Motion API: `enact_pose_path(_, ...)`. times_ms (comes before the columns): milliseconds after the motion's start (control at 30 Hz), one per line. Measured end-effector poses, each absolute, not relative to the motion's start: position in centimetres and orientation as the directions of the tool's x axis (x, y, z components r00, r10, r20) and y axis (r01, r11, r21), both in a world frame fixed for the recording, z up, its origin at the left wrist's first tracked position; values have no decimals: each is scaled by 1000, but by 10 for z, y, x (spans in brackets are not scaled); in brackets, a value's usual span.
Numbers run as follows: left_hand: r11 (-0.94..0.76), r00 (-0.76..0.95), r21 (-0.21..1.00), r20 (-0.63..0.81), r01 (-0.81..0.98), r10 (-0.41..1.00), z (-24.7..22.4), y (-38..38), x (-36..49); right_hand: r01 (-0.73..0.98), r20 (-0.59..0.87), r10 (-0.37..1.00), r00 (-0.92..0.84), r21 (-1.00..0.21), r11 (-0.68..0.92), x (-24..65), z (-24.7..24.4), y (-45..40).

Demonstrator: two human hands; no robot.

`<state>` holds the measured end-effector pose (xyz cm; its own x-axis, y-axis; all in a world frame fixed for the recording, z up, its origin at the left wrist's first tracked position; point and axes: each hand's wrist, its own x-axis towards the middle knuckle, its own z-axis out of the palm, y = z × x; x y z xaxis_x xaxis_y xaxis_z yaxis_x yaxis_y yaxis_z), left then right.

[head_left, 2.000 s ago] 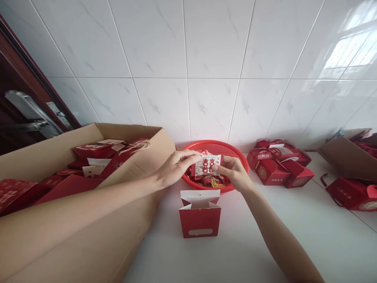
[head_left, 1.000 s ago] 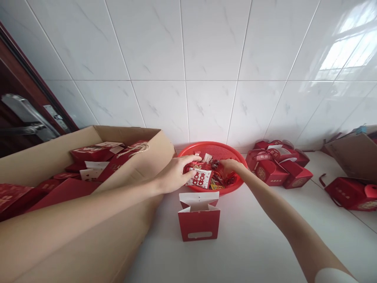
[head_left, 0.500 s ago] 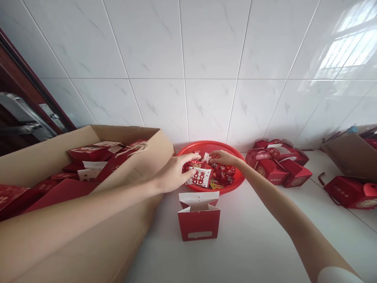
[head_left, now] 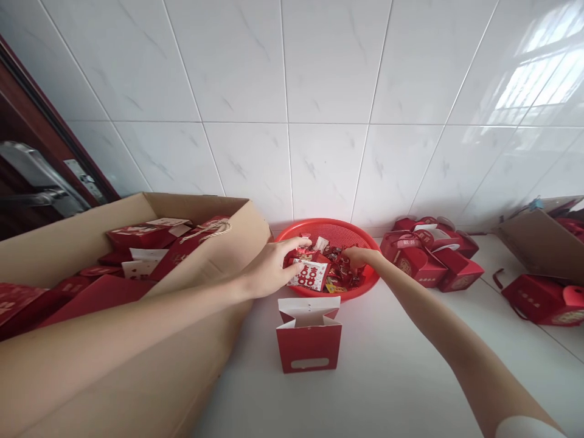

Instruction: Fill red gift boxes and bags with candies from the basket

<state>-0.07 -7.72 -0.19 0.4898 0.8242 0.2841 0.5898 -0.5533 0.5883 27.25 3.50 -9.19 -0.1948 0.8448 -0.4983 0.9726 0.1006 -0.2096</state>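
One white packet (head_left: 306, 275) with red print, centre of frame, grasped in the fingers of my left hand (head_left: 274, 267), at the left side of a red basket (head_left: 340, 230) of small wrapped pieces (head_left: 335, 271); my right hand (head_left: 361, 258), dipped in at right, fingertips hidden, grip I cannot tell; one opened red carton (head_left: 309, 345), upright on the surface (head_left: 378, 365), lower centre.

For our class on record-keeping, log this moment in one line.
left hand: holds white packet | right hand: among sweets in basket, grip hidden | red box: upright, top open, nearer than basket
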Motion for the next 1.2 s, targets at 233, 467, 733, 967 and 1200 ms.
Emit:
enact_pose_path(233, -556, 498, 602, 282, 573, 820, -4, -77, -3, 893, -375, 874, -308, -432, 129, 274, -86, 33)
enact_pose_path(467, -544, 500, 587, 257, 599, 827, -3, -77, -1, 743, -191, 924, -332, -656, 131, 272, -86, 32)
enact_pose_path(733, -558, 502, 580, 275, 594, 820, -4, -77, -2, 655, -113, 935, -336, -742, 146, 277, -90, 34)
enact_pose_path(967, -570, 517, 578, 277, 584, 810, -5, -75, -1, 682, -98, 946, -309, -716, 149, 277, -88, 32)
enact_pose_path(1200, -565, 520, 560, 258, 607, 814, -5, -78, -1, 877, -229, 935, -271, -458, 143, 278, -92, 37)
